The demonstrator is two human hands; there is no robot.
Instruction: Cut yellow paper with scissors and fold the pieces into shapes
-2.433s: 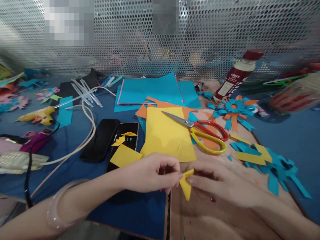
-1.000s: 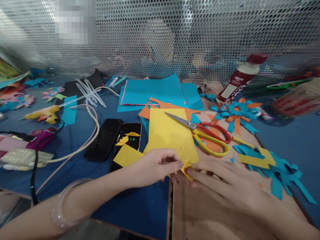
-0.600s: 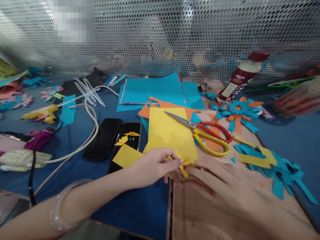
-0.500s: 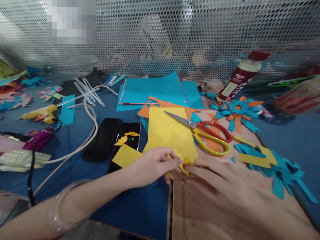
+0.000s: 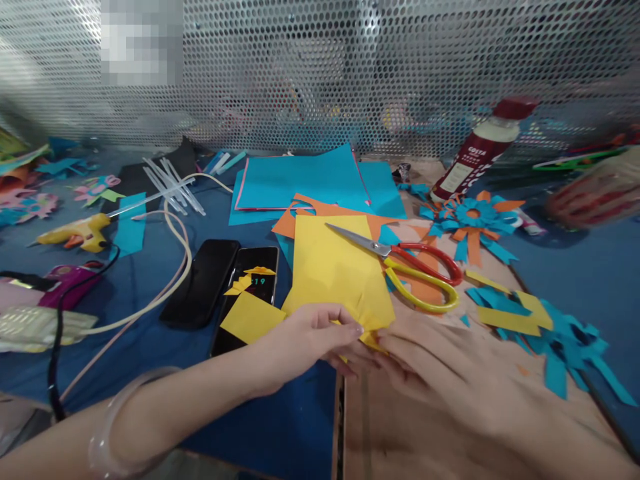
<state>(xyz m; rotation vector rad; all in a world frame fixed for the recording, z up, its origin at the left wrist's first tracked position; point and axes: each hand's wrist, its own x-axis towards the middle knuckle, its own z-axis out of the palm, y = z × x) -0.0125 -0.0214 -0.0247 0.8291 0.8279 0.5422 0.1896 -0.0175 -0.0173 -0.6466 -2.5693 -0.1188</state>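
Between my two hands is a small folded piece of yellow paper point(image 5: 371, 339), partly hidden by fingers. My left hand point(image 5: 320, 337) pinches it from the left with thumb and fingers. From the right, my right hand point(image 5: 440, 360) grips its other side, fingertips close to the left ones. Just behind lies a flat yellow sheet point(image 5: 330, 260). Scissors point(image 5: 383, 249) with one red and one yellow handle rest on that sheet's right edge, blades pointing left. A yellow paper square point(image 5: 253, 317) and small pleated yellow pieces point(image 5: 239, 285) lie on a phone point(image 5: 270, 257) to the left.
Blue sheets point(image 5: 300, 180) and orange paper point(image 5: 285, 225) lie behind. A yellow glue gun point(image 5: 75, 233), glue sticks point(image 5: 173, 187), cables and a second phone point(image 5: 200, 283) are at left. At right stand a bottle point(image 5: 475, 153) and a blue-orange paper flower point(image 5: 473, 213). A perforated metal panel point(image 5: 280, 80) closes the back.
Both hands stay together at the folded yellow paper, with the fingers shifting slightly and the right fingertips closing in on it. The view has moved a little; the scissors and sheets lie as before.
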